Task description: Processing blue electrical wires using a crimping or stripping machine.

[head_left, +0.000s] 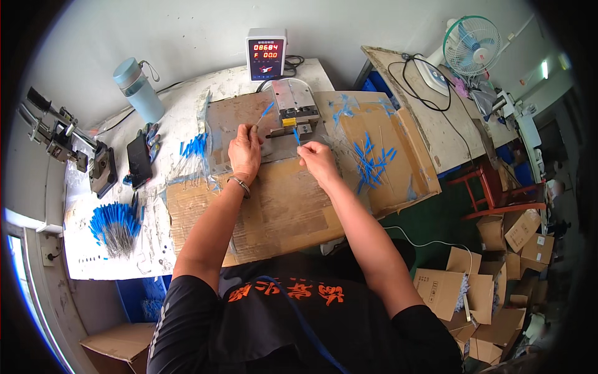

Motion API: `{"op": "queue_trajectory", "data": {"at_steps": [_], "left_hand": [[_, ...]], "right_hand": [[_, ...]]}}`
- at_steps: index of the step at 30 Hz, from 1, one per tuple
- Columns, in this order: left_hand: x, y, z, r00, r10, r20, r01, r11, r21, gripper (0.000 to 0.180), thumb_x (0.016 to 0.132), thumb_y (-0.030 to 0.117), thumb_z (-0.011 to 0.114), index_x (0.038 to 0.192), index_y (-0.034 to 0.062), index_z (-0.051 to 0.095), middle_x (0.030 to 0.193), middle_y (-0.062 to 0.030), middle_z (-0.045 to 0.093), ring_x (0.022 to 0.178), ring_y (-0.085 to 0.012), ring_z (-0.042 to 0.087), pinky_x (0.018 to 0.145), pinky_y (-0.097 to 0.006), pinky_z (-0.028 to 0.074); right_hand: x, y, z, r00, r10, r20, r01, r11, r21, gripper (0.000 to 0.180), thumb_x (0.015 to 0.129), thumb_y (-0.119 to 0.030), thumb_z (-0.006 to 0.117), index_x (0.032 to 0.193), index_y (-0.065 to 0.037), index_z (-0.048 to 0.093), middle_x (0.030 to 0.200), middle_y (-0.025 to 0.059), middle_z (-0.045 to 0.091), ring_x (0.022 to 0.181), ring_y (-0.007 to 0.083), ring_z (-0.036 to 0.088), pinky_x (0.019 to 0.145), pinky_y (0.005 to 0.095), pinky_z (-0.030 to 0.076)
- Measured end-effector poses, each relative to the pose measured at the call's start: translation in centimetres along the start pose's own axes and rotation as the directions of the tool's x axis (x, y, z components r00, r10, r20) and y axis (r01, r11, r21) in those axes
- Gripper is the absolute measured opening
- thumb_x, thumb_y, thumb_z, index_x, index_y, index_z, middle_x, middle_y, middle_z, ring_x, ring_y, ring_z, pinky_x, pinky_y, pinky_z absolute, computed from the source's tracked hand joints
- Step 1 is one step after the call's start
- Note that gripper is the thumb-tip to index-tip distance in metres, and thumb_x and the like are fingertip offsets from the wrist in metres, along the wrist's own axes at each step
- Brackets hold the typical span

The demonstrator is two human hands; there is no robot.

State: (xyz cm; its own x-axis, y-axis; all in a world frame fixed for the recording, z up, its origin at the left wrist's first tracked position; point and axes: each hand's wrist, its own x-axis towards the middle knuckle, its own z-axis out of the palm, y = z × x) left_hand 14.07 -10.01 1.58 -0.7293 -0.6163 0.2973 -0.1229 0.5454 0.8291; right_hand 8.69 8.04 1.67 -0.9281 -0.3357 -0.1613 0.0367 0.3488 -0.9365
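Observation:
My left hand [246,151] is closed on a thin wire, whose blue-sleeved end [267,110] sticks up to the right past the fingertips. To its right, my right hand [318,162] pinches another blue-tipped wire [297,136] with its blue end up against the front of a small metal bench machine [294,96]. Whether that tip sits inside the machine or only touches it, I cannot tell. Several loose blue-tipped wires [372,163] lie on cardboard right of my right hand. Another bunch of blue-tipped wires [194,147] lies left of my left hand.
A control box [267,55] with red digits stands behind the machine. At left are a bottle [138,90], a phone [139,161], a hand press [93,159] and a dense blue-tipped bundle [116,225]. Cardboard [274,199] covers the table front. At right are a fan [471,47], stool [492,190] and cartons [439,293].

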Motion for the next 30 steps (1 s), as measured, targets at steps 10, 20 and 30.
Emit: {"op": "queue_trajectory", "data": {"at_steps": [10,20,30], "left_hand": [[0.0,0.0,0.0,1.0,0.002,0.007,-0.002,1.0,0.02,0.012,0.094,0.023,0.051,0.094,0.0109,0.053,0.066,-0.0074,0.066,0.065,-0.0285,0.065,0.061,-0.039,0.049],[0.1,0.2,-0.1,0.999,0.024,0.03,-0.026,0.997,0.069,0.012,0.093,0.023,0.051,0.093,0.0115,0.055,0.068,-0.0074,0.066,0.068,-0.0301,0.064,0.066,-0.041,0.048],[-0.1,-0.2,0.5,0.982,0.151,0.115,-0.17,0.971,0.17,0.014,0.09,0.025,0.054,0.09,0.0113,0.057,0.075,-0.0096,0.066,0.076,-0.0313,0.062,0.074,-0.041,0.043]], "right_hand": [[0.5,-0.2,0.6,0.997,0.007,-0.074,0.0,0.995,0.1,0.013,0.084,-0.017,0.064,0.08,-0.004,0.064,0.062,-0.0011,0.059,0.052,0.0037,0.045,0.046,0.0227,0.032],[0.7,-0.3,0.9,0.997,0.016,-0.08,-0.012,0.999,0.05,0.014,0.084,-0.017,0.064,0.08,-0.004,0.064,0.062,-0.0001,0.059,0.052,0.0041,0.047,0.046,0.023,0.033],[-1.4,0.3,-3.8,0.955,-0.225,-0.192,0.218,0.974,-0.056,0.014,0.082,-0.02,0.062,0.085,-0.007,0.066,0.07,0.0053,0.066,0.057,0.0165,0.061,0.052,0.0294,0.047]]}}
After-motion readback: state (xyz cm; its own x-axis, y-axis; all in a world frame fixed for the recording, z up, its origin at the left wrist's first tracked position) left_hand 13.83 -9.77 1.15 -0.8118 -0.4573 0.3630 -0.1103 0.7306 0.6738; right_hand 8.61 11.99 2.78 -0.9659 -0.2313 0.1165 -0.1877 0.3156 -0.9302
